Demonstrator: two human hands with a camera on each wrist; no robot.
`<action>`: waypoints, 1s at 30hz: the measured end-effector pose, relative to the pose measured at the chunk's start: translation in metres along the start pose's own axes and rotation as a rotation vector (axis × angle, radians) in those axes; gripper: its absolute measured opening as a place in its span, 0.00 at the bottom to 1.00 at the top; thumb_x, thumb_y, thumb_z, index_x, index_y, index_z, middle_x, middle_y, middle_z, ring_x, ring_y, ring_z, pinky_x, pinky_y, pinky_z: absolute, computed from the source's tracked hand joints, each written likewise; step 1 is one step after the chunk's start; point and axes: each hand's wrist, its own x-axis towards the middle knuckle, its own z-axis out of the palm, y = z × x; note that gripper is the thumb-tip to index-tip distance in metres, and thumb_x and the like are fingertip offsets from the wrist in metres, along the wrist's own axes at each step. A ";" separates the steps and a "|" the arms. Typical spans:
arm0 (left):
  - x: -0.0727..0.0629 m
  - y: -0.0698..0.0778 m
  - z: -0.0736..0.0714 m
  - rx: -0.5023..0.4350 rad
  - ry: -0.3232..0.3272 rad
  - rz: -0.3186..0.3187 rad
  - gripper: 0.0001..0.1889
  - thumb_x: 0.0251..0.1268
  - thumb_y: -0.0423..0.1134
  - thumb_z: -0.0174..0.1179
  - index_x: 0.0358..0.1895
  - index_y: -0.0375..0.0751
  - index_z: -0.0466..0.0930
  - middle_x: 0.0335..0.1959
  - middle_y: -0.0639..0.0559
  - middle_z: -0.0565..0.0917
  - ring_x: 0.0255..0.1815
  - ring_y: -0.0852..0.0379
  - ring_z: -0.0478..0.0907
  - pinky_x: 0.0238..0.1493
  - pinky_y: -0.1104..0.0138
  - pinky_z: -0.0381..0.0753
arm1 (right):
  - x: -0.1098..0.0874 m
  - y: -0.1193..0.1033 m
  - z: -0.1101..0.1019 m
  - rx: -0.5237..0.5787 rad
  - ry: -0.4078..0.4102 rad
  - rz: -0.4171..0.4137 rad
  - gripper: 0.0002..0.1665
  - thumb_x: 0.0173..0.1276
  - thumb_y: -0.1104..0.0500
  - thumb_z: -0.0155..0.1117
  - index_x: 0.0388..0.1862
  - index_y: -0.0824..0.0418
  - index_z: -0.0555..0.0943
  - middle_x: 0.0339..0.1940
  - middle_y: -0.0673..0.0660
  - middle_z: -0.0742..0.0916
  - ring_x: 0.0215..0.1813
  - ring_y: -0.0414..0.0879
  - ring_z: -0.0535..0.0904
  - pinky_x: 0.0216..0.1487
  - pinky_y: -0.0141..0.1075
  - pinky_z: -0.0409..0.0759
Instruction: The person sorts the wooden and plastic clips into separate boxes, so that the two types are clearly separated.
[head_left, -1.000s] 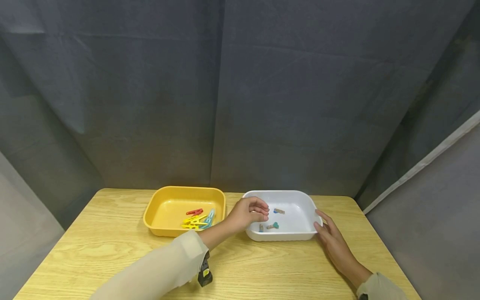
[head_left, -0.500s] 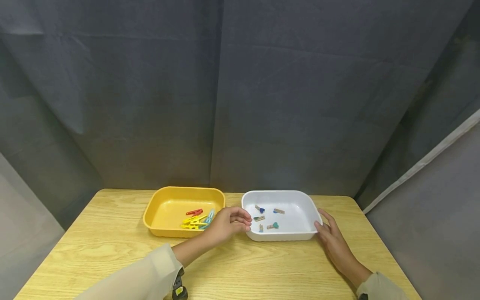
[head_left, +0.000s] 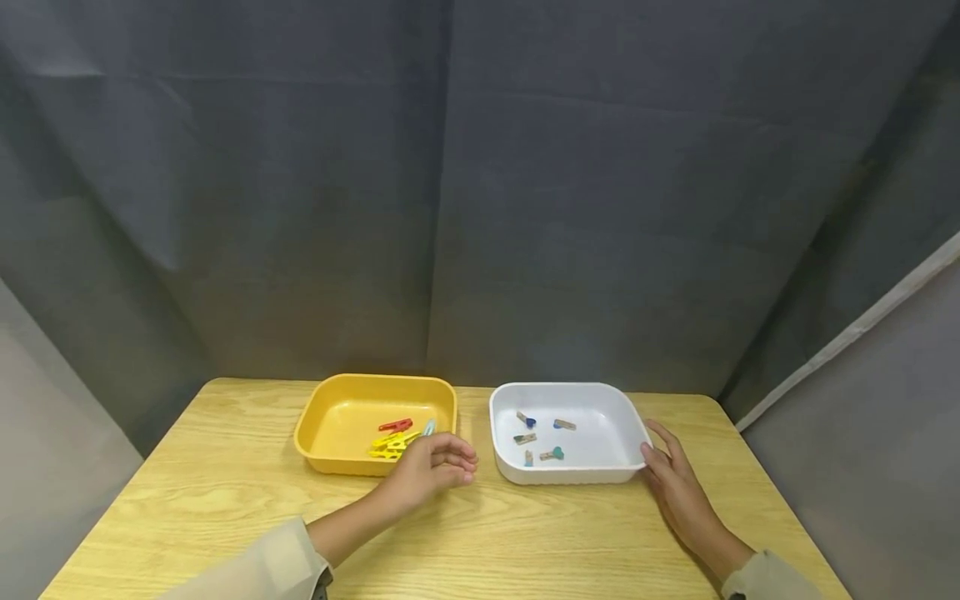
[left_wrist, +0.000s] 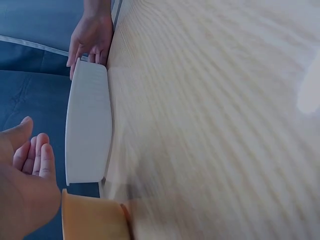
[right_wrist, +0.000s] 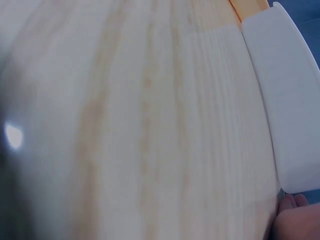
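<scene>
My left hand (head_left: pixel 431 471) hovers by the front right corner of the yellow tray (head_left: pixel 311 442), fingers loosely curled with nothing between them. It overlaps some of the plastic clothespins in there: red (head_left: pixel 395 425), yellow (head_left: pixel 390 447) and light blue (head_left: pixel 430 427). To the right stands the white tray (head_left: pixel 573 476), also seen side-on in the left wrist view. Several small wooden clothespins lie in it, one with a teal heart (head_left: pixel 557 453), another with a dark blue heart (head_left: pixel 530 422). At its right end my right hand (head_left: pixel 678 492) holds the rim, thumb tip on the edge.
Both trays stand near the back of the light wooden table (head_left: pixel 525 542), with a narrow gap between them. A dark grey curtain (head_left: pixel 450 208) hangs right behind the table, and grey panels (head_left: pixel 885 433) flank the sides.
My left hand has moved left, from above the white tray to the yellow tray's corner, uncovering the wooden clothespins at the white tray's left end. The right hand stays at the rim.
</scene>
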 end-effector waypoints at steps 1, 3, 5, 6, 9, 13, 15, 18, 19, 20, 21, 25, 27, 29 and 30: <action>-0.003 0.000 -0.001 0.004 0.002 -0.002 0.14 0.65 0.27 0.68 0.52 0.26 0.80 0.50 0.30 0.84 0.49 0.47 0.85 0.51 0.69 0.89 | 0.000 0.000 0.000 0.005 0.000 -0.004 0.38 0.86 0.48 0.47 0.85 0.55 0.46 0.71 0.60 0.67 0.63 0.31 0.76 0.63 0.19 0.75; -0.008 -0.002 -0.004 0.006 0.005 -0.008 0.15 0.66 0.28 0.68 0.52 0.26 0.80 0.50 0.30 0.84 0.50 0.47 0.85 0.51 0.70 0.89 | -0.001 0.000 0.000 0.014 0.002 -0.013 0.37 0.86 0.49 0.47 0.85 0.57 0.46 0.72 0.61 0.65 0.64 0.31 0.75 0.64 0.20 0.75; -0.013 -0.003 -0.007 0.016 0.013 -0.016 0.15 0.67 0.29 0.69 0.53 0.27 0.80 0.51 0.31 0.84 0.51 0.47 0.85 0.51 0.70 0.88 | -0.002 0.000 0.001 0.016 0.005 -0.016 0.38 0.86 0.48 0.46 0.85 0.58 0.46 0.74 0.62 0.63 0.65 0.30 0.75 0.65 0.20 0.74; -0.016 -0.003 -0.009 0.023 0.016 -0.017 0.15 0.67 0.30 0.69 0.53 0.27 0.80 0.51 0.32 0.84 0.52 0.46 0.85 0.51 0.70 0.88 | -0.002 0.000 0.001 0.021 0.008 -0.019 0.38 0.87 0.48 0.46 0.85 0.60 0.46 0.75 0.62 0.62 0.64 0.29 0.74 0.65 0.20 0.74; -0.024 -0.004 -0.014 0.040 0.018 -0.016 0.18 0.68 0.34 0.69 0.55 0.27 0.80 0.53 0.32 0.83 0.56 0.40 0.83 0.54 0.70 0.88 | -0.003 0.000 0.001 0.031 0.026 -0.025 0.40 0.86 0.48 0.46 0.84 0.64 0.46 0.74 0.60 0.62 0.63 0.26 0.74 0.65 0.19 0.73; -0.034 -0.005 -0.022 0.064 0.018 0.007 0.21 0.70 0.36 0.68 0.59 0.26 0.79 0.58 0.30 0.82 0.61 0.34 0.80 0.59 0.69 0.85 | -0.005 -0.002 -0.002 -0.007 0.045 -0.045 0.40 0.87 0.48 0.45 0.83 0.67 0.45 0.74 0.63 0.65 0.64 0.26 0.73 0.63 0.16 0.73; -0.039 -0.005 -0.025 0.086 0.025 0.018 0.21 0.72 0.37 0.66 0.61 0.27 0.78 0.60 0.30 0.81 0.63 0.35 0.79 0.61 0.68 0.84 | -0.007 -0.006 -0.003 -0.100 0.057 -0.049 0.40 0.87 0.46 0.43 0.84 0.67 0.45 0.78 0.67 0.64 0.71 0.32 0.69 0.64 0.15 0.70; -0.045 -0.006 -0.029 0.151 0.043 0.032 0.21 0.74 0.40 0.64 0.62 0.29 0.79 0.61 0.32 0.81 0.64 0.38 0.79 0.63 0.67 0.83 | -0.011 -0.015 -0.003 -0.260 0.067 -0.023 0.43 0.86 0.42 0.43 0.85 0.64 0.43 0.83 0.71 0.57 0.82 0.51 0.57 0.77 0.29 0.65; -0.046 -0.006 -0.029 0.179 0.049 0.036 0.21 0.75 0.41 0.63 0.63 0.30 0.79 0.62 0.33 0.81 0.64 0.39 0.80 0.64 0.66 0.83 | -0.013 -0.018 -0.003 -0.317 0.071 -0.011 0.44 0.86 0.41 0.43 0.86 0.63 0.42 0.83 0.71 0.55 0.84 0.58 0.52 0.81 0.38 0.63; -0.048 -0.006 -0.030 0.207 0.056 0.042 0.21 0.76 0.42 0.62 0.63 0.31 0.79 0.62 0.35 0.82 0.64 0.40 0.80 0.64 0.65 0.83 | -0.015 -0.022 -0.001 -0.375 0.078 -0.001 0.46 0.85 0.39 0.43 0.86 0.62 0.42 0.84 0.71 0.54 0.84 0.64 0.49 0.83 0.47 0.60; -0.049 -0.006 -0.031 0.237 0.061 0.050 0.21 0.77 0.43 0.61 0.63 0.32 0.79 0.62 0.37 0.82 0.64 0.41 0.81 0.64 0.64 0.83 | -0.017 -0.026 0.000 -0.417 0.083 0.008 0.47 0.84 0.38 0.44 0.86 0.61 0.41 0.84 0.71 0.52 0.83 0.70 0.46 0.83 0.58 0.56; -0.053 -0.003 -0.031 0.370 0.086 0.089 0.21 0.78 0.46 0.59 0.64 0.36 0.80 0.62 0.44 0.83 0.64 0.42 0.80 0.65 0.52 0.83 | -0.025 -0.038 0.010 -0.573 0.094 -0.007 0.48 0.84 0.38 0.46 0.86 0.62 0.43 0.84 0.74 0.51 0.81 0.78 0.44 0.73 0.79 0.51; -0.055 -0.002 -0.032 0.439 0.108 0.104 0.21 0.78 0.48 0.59 0.65 0.40 0.80 0.63 0.47 0.83 0.65 0.42 0.79 0.67 0.47 0.80 | -0.028 -0.042 0.016 -0.635 0.097 -0.042 0.47 0.83 0.39 0.48 0.86 0.62 0.45 0.83 0.75 0.52 0.80 0.79 0.43 0.70 0.82 0.49; -0.057 -0.001 -0.032 0.500 0.133 0.107 0.22 0.78 0.51 0.58 0.65 0.43 0.81 0.65 0.49 0.82 0.68 0.43 0.77 0.70 0.44 0.76 | -0.032 -0.045 0.023 -0.677 0.093 -0.090 0.46 0.83 0.41 0.51 0.85 0.63 0.47 0.83 0.74 0.53 0.81 0.79 0.41 0.69 0.83 0.48; -0.058 -0.001 -0.032 0.526 0.144 0.104 0.22 0.78 0.53 0.58 0.66 0.46 0.80 0.66 0.50 0.81 0.69 0.43 0.76 0.72 0.43 0.74 | -0.033 -0.046 0.026 -0.696 0.092 -0.112 0.46 0.82 0.41 0.53 0.85 0.63 0.49 0.83 0.74 0.54 0.81 0.78 0.41 0.68 0.84 0.48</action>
